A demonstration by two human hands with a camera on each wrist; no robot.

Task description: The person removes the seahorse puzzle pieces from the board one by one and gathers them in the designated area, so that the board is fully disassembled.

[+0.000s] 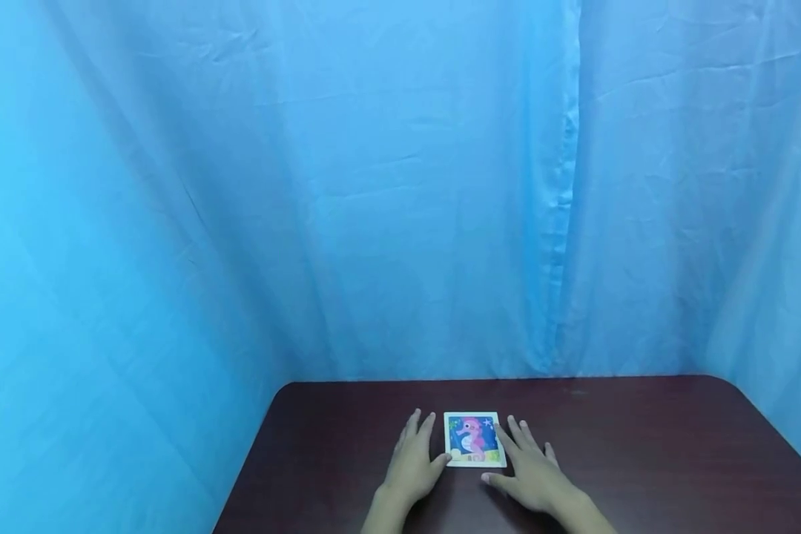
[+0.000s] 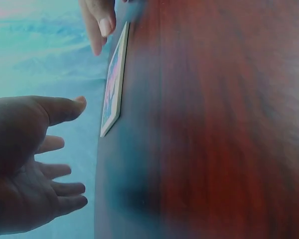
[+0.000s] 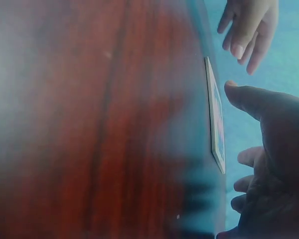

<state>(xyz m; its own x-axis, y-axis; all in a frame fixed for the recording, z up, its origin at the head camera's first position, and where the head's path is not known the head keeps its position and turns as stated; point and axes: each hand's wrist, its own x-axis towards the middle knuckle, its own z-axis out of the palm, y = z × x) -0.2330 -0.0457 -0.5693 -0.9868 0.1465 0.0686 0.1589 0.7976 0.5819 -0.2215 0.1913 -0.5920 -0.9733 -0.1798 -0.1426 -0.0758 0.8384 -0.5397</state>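
Observation:
A small square picture puzzle (image 1: 472,439) with a pink seahorse and a pale border lies flat on the dark table. To its left, my left hand (image 1: 411,461) has its fingers extended, and in the head view the thumb overlaps the lower left corner. My right hand (image 1: 532,469) is at the right side, fingers spread, with the index fingertip over the right border. Both wrist views show the puzzle's thin edge (image 2: 115,84) on the tabletop, with the left hand (image 2: 30,164) and right hand (image 3: 279,149) held apart from it, above the table.
The dark reddish-brown table (image 1: 661,437) has rounded far corners. Blue curtains (image 1: 400,185) hang behind it and along both sides.

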